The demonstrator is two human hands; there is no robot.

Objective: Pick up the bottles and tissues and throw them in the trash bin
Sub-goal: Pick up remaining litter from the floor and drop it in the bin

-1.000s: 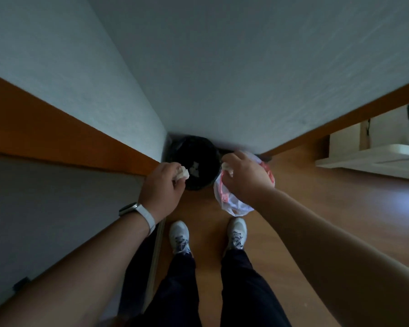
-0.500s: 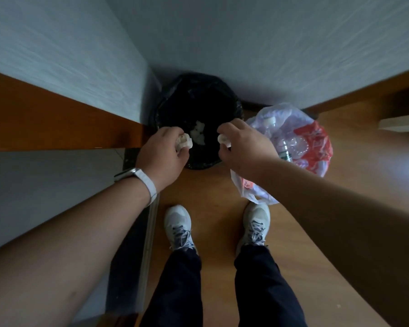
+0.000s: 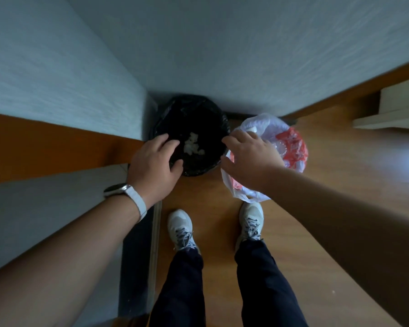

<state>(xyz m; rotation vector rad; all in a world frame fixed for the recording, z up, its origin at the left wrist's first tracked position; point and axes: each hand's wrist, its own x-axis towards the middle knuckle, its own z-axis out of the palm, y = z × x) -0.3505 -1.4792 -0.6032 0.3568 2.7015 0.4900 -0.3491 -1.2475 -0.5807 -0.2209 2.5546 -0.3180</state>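
Wood band (image 3: 45,147) across the grey wall at far left. Next to it, left wrist with a watch (image 3: 118,188) on a pale strap. Left hand (image 3: 154,165) held palm down over the near-left rim of the trash bin (image 3: 198,107), fingers loosely spread and reaching over the opening, gripping nothing. Bin lined with a black bag, standing on the floor (image 3: 340,208) in the corner where the two walls meet. White crumpled tissues (image 3: 193,146) lying inside it on the dark bottom, just past the left fingertips. Right hand (image 3: 250,159) to the right of the bin, palm down, fingers spread and relaxed, likewise empty. Hovers over the left part of a white-and-red plastic bag (image 3: 293,147); touching it or not, cannot tell. Bag on the floor just beside the bin, mouth open upward. Clear bottle (image 3: 280,145) showing inside past the knuckles, count unclear. Lower down, two pale laced shoes (image 3: 181,226) and dark trouser legs, toes pointing toward bin and bag. White furniture (image 3: 399,109) at far right, well apart from the bag.
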